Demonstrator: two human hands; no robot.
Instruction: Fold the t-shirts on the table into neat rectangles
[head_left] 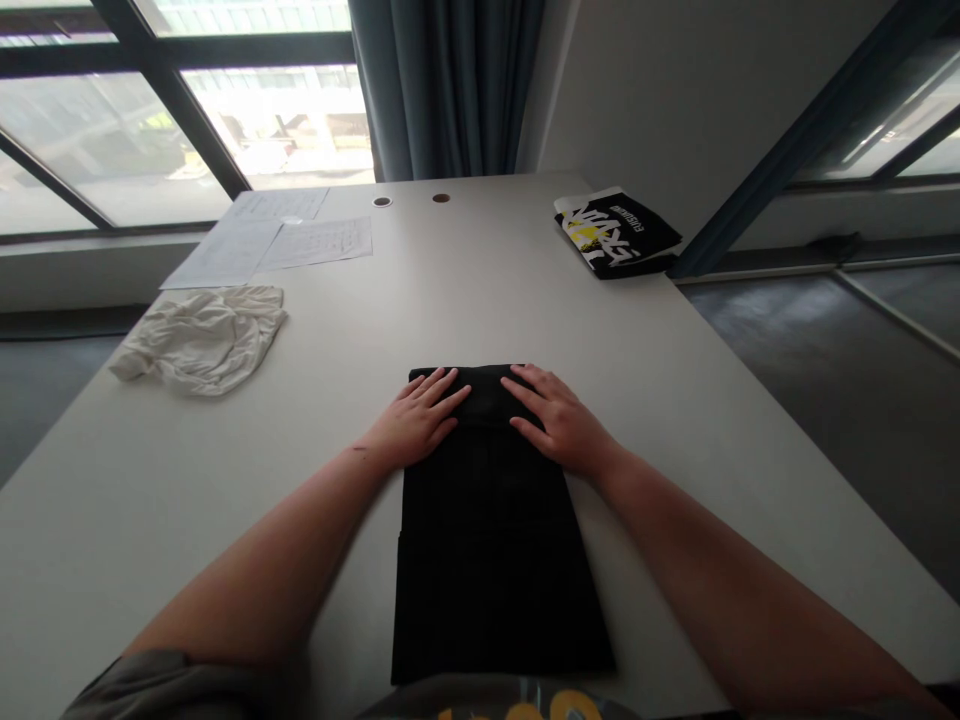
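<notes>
A folded black cloth garment (487, 530) lies flat on the white table, its long side running away from me. Across its far end runs a folded-over band. My left hand (421, 415) rests flat on the far left corner, fingers spread. On the far right corner lies my right hand (555, 415), also flat with its fingers apart. Both palms press on the cloth and neither hand grips it. What kind of garment it is cannot be made out.
The white table (337, 330) bears a crumpled white cloth (206, 340) at left and paper sheets (315, 243) behind it. A black printed bag (619, 235) lies at the far right edge. Two cable holes (441, 198) sit near the back, before a blue-grey curtain (450, 90).
</notes>
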